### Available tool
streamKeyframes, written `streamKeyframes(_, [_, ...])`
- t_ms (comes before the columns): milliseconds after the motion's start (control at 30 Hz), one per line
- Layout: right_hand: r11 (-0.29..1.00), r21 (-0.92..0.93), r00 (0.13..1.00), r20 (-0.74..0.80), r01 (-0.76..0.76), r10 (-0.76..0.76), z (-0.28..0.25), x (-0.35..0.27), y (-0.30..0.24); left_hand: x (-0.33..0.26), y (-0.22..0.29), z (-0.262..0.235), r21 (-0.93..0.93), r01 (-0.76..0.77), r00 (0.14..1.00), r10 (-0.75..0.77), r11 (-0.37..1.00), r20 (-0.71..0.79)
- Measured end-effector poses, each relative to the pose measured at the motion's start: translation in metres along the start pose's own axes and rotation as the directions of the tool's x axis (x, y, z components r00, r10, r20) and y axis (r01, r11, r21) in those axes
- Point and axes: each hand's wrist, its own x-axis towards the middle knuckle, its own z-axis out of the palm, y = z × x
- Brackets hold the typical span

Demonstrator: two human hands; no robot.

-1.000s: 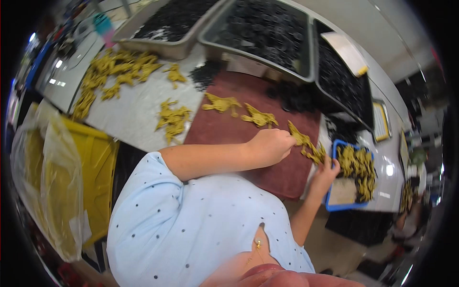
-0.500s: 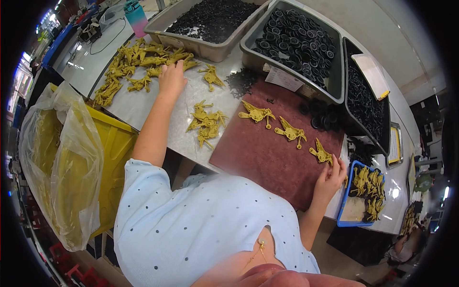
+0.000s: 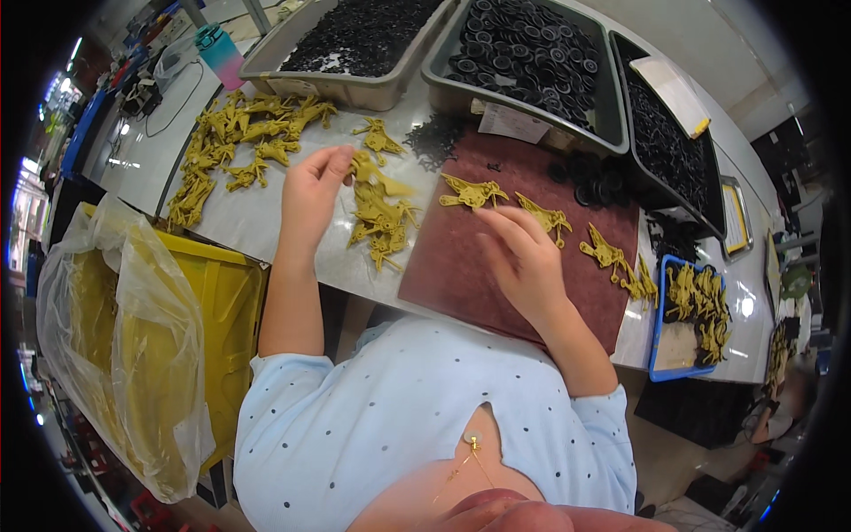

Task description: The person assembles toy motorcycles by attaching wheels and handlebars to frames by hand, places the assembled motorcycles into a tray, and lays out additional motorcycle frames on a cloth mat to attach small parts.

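Note:
My left hand (image 3: 310, 193) pinches a yellow plastic frame-like part (image 3: 372, 177), blurred by motion. It is above a small cluster of similar yellow parts (image 3: 383, 229) on the table. My right hand (image 3: 530, 264) is over the dark red mat (image 3: 443, 275), thumb and fingers apart, with nothing visible between them. Its fingertips are close to the leftmost yellow part (image 3: 472, 191) on the mat; whether they touch is unclear. Two more yellow parts lie to its right, a middle one (image 3: 548, 218) and a right one (image 3: 605, 250). Beyond them, other yellow parts (image 3: 643, 284) lie by the mat's right edge.
A large yellow pile (image 3: 230, 133) is at the far left. Behind the mat stand a grey tub of black wheels (image 3: 523, 62), a tub of small black pieces (image 3: 363, 40) and a black bin (image 3: 674, 146). A blue tray (image 3: 660, 346) sits right, a plastic-lined yellow crate (image 3: 217, 328) left.
My left hand has come back from the large pile with a yellow part. My right hand has moved left across the mat, away from the right-hand part.

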Motion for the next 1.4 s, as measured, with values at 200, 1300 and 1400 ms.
streamKeyframes(200, [0.993,0.104,0.989,0.144,-0.051,0.036,0.016,0.016,-0.025,-0.045,0.026,0.052,-0.188,-0.004,0.950,0.063,0.982,0.307])
streamKeyframes(1300, [0.994,0.043,0.993,-0.065,0.103,-0.100,0.023,-0.033,0.007,-0.074,-0.011,0.102,0.034,-0.824,0.564,0.814,0.565,0.136])
streamKeyframes(1400, [0.993,0.110,0.998,-0.055,0.033,-0.027,0.029,-0.030,0.002,-0.076,-0.015,0.097,-0.036,-0.792,0.603,0.790,0.610,0.110])
